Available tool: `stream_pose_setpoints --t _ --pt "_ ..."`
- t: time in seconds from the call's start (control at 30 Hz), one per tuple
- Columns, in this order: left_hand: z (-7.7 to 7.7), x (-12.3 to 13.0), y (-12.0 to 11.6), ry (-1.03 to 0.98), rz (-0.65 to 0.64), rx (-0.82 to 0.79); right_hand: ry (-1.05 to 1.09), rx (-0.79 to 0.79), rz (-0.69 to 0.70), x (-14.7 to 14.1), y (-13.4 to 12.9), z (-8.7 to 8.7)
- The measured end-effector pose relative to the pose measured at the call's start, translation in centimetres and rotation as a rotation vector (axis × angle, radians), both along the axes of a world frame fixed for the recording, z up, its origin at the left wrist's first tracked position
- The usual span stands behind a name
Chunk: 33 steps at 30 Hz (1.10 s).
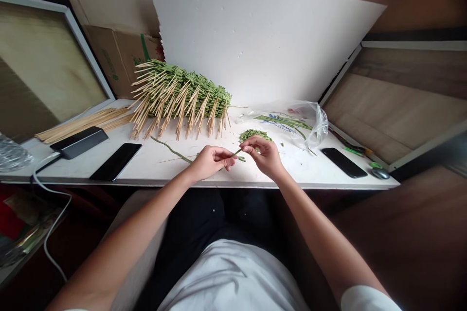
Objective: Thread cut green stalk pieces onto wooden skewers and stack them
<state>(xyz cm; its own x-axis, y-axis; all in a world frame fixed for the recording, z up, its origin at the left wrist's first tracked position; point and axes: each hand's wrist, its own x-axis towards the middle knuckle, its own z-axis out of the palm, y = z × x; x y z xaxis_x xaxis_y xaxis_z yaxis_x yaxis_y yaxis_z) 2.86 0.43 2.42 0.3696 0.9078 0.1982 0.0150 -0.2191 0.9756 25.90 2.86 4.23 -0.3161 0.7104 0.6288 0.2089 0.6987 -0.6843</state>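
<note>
Over the front of the white table, my left hand [214,160] and my right hand [263,156] meet at a short green bean piece [237,152]. The fingertips of both pinch it, one hand at each end. Whether a stick runs inside it is too small to tell. Just below lies another bit of green [241,159]. Behind my right hand sits a small heap of cut bean pieces [251,133]. A long curved green bean [170,148] and a thin bamboo skewer [170,156] lie left of my left hand.
A large stack of filled skewers [182,92] stands at the back left, beside bare bamboo sticks [87,121]. A black box [79,142] and two phones [116,162] lie in front. A plastic bag [317,124] with long green stalks is right. A white foam board [262,39] stands behind.
</note>
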Motion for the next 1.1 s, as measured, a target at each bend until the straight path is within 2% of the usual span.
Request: stream_pose_setpoints --t 0.2,0.37,0.47,0.63,0.73,0.8,0.87,1.0,1.1 --pt "0.5 0.0 -0.4 0.073 0.165 0.182 -0.153 0.176 0.001 0.6 -0.9 1.4" --pt "1.0 0.4 -1.1 0.078 0.171 0.271 -0.121 0.223 0.042 -0.2 -1.6 1.6" --pt "0.9 0.7 -1.2 0.055 0.126 0.245 -0.019 0.128 0.084 -0.7 -1.5 1.0" --pt "0.4 1.0 -1.0 -0.002 0.037 0.312 0.162 -0.168 0.307 -1.6 -1.3 -0.4" --pt "0.1 1.1 -0.8 -0.026 -0.016 0.312 0.255 -0.323 0.368 -1.7 -0.8 -1.2" --pt "-0.1 1.0 -0.6 -0.042 -0.017 0.272 0.326 -0.374 0.320 -1.2 -0.1 -1.6" --pt "-0.3 0.8 -0.2 -0.052 0.019 0.213 0.332 -0.370 0.183 -0.3 0.8 -1.9" --pt "-0.7 0.0 0.6 -0.028 0.116 0.136 0.007 -0.254 -0.121 1.4 2.7 -2.6" --pt "-0.9 -0.3 0.8 -0.012 0.129 0.112 -0.234 -0.228 -0.214 1.9 3.4 -3.4"
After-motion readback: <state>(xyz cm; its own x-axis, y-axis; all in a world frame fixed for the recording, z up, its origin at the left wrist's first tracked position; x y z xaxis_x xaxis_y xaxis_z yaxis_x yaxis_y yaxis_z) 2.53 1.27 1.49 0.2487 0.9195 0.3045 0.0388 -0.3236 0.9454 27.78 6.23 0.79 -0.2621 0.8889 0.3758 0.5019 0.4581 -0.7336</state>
